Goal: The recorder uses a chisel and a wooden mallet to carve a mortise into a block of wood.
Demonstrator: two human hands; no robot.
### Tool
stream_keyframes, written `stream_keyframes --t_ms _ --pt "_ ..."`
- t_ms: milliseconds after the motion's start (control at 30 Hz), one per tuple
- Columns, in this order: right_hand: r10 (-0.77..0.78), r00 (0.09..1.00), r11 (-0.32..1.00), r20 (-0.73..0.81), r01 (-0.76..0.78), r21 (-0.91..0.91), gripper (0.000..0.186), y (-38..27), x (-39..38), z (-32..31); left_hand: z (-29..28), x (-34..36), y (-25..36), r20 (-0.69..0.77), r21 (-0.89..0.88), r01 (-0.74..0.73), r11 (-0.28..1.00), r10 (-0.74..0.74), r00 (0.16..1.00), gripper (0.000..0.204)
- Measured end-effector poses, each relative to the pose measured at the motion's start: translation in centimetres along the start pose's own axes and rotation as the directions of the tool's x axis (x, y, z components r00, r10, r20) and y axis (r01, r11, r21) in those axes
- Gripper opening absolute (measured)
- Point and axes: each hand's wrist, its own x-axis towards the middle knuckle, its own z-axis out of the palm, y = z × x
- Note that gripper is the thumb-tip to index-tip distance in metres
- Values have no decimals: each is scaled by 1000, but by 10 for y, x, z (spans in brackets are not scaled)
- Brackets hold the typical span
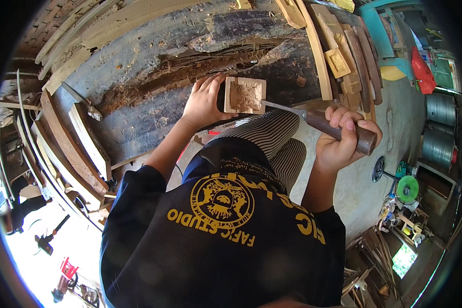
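Observation:
A small square wooden block [245, 95] with a hollowed, rough-cut middle and a raised rim stands at the near edge of the dark workbench. My left hand [206, 101] grips it from its left side, thumb along the lower edge and fingers behind. In my right hand [346, 136] is a chisel [318, 120], its dark wooden handle wrapped by my fingers. The chisel's thin metal shaft points left, and its tip meets the block's right rim. Whether the tip is cutting in or only touching, I cannot tell.
The worn workbench [133, 61] has a long split with wood chips. Another hollowed block [337, 63] lies on wooden strips [362, 66] at the right. Curved wooden pieces [72, 149] lean at the left. A green fan [407, 189] stands on the right. My striped trouser legs [262, 131] are below the bench edge.

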Motion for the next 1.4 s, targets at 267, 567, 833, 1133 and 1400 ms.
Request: stream_keyframes --t_ms 267,567,833,1133,1400 --pt "-20 984 1000 178 16 21 30 2 12 24 0 4 1 -5 20 30 999 -30 1000 106" --pt "82 994 996 77 -80 -28 29 3 11 22 -24 23 54 -373 -494 -421 760 252 893 92" --pt "121 949 985 291 -80 -150 32 -6 -8 10 28 46 97 -224 -706 -420 571 382 897 33" --pt "211 961 856 -180 -271 -440 44 62 32 -146 36 58 105 -286 -693 -416 589 305 908 48" --pt "418 887 -74 -195 -181 -981 55 154 122 -315 42 58 110 -291 -770 -389 506 263 920 34"
